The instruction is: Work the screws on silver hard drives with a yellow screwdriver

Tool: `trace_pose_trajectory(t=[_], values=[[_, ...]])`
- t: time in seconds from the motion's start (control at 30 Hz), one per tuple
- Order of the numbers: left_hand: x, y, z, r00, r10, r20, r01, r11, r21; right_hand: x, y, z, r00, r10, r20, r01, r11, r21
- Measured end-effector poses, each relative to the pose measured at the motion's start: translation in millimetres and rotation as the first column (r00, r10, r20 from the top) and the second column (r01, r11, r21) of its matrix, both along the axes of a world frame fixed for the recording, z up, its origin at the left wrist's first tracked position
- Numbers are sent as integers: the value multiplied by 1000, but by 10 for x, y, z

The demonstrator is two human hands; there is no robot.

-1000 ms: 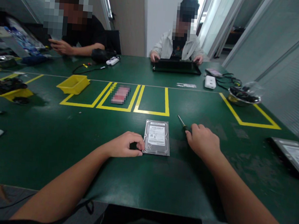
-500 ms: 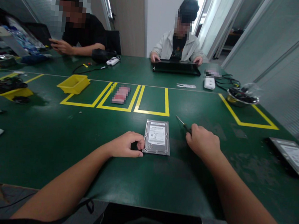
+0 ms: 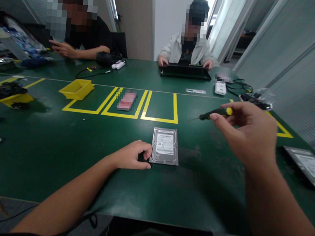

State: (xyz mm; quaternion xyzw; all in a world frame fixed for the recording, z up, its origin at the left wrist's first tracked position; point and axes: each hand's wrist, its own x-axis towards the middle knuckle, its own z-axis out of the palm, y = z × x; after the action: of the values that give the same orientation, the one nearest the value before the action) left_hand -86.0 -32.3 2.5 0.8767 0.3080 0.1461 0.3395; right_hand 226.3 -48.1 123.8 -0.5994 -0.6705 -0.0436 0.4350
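Note:
A silver hard drive [image 3: 165, 147] with a white label lies flat on the green table, label side up. Against its left edge rests my left hand [image 3: 135, 154], fingers curled and thumb stretched out apart from them, with nothing visible between. My right hand [image 3: 250, 132] is raised above the table to the right of the drive. Between its thumb and fingers it pinches a screwdriver [image 3: 211, 114] with a dark green and yellow handle. The blade points left and looks blurred, clear of the drive.
Another hard drive [image 3: 308, 166] lies at the right edge. Yellow tape outlines [image 3: 160, 120] mark the table, near a yellow bin [image 3: 78, 90] and a pinkish blurred item [image 3: 127, 101]. A bowl of dark parts [image 3: 257, 100] sits behind my right hand. Two people sit opposite, one holding a black tray [image 3: 187, 71].
My right hand has lifted the screwdriver off the table, moving up and to the right, and the handle's yellow end now shows. My left hand and the hard drive have stayed in place.

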Motion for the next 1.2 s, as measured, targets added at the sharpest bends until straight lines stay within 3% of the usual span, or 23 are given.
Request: trace_pose_trajectory(t=[0.17, 0.37, 0.5, 0.73, 0.87, 1.2], values=[[-8, 5, -1, 1000, -2, 13, 2, 1000, -11, -206, -101, 254, 913, 298, -279, -293, 954, 62], [-17, 18, 1, 999, -2, 36, 2, 1000, -5, -416, -159, 341, 818, 476, -322, -483, 873, 62], [-19, 34, 5, 997, -10, 72, 11, 1000, -18, -536, -226, 363, 793, 526, -308, -549, 836, 13], [-26, 47, 15, 994, -12, 112, 19, 998, -59, -698, -292, 282, 775, 615, -143, -629, 773, -87], [-31, 55, 8, 992, -18, 123, 23, 999, -40, -772, -240, 189, 731, 667, -147, -682, 718, -136], [-22, 67, 24, 993, -22, 112, 27, 999, -43, -831, -105, 51, 690, 695, -204, -724, 664, -188]])
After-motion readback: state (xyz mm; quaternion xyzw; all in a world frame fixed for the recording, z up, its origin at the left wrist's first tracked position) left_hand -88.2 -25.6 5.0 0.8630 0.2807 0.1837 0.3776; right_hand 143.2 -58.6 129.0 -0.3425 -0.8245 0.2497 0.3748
